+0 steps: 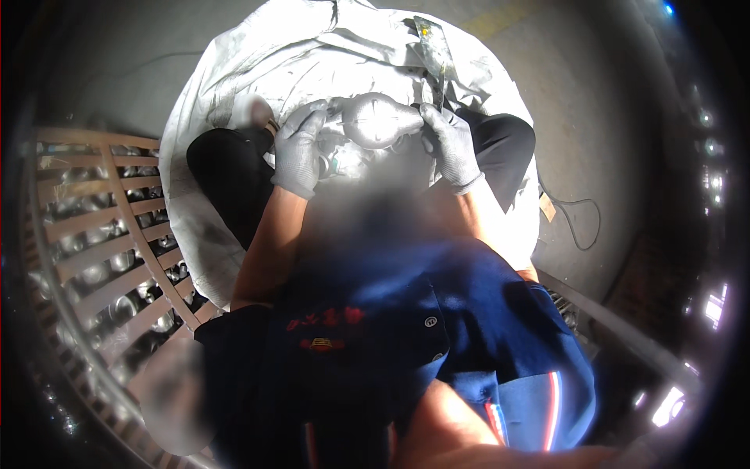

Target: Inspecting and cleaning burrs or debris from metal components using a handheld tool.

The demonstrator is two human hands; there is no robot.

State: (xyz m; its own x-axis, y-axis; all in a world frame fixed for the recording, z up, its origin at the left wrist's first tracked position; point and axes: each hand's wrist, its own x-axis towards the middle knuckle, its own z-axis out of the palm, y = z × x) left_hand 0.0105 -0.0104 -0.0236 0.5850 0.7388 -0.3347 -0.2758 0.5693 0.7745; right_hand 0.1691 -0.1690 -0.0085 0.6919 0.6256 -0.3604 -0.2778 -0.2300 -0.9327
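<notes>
Between my two gloved hands is a silvery metal casting point(373, 121), with a round bulging body and a narrower neck on the right. My left hand point(300, 148), in a grey knit glove, is closed at the casting's left end. On the right, my right hand point(451, 145), gloved alike, grips the narrow end with its fingers partly hidden. Strong glare washes out the casting's surface. Below it is a bright, cluttered patch whose contents I cannot make out. White sheeting point(199, 187) spreads under and around my bent, dark-trousered legs.
At the left stands a brown slatted metal crate point(121, 184) holding several shiny metal pieces. A flat, narrow piece with a yellow mark point(433, 48) lies on the sheeting beyond my right hand. A dark cable point(595, 227) curls on the grey floor at the right.
</notes>
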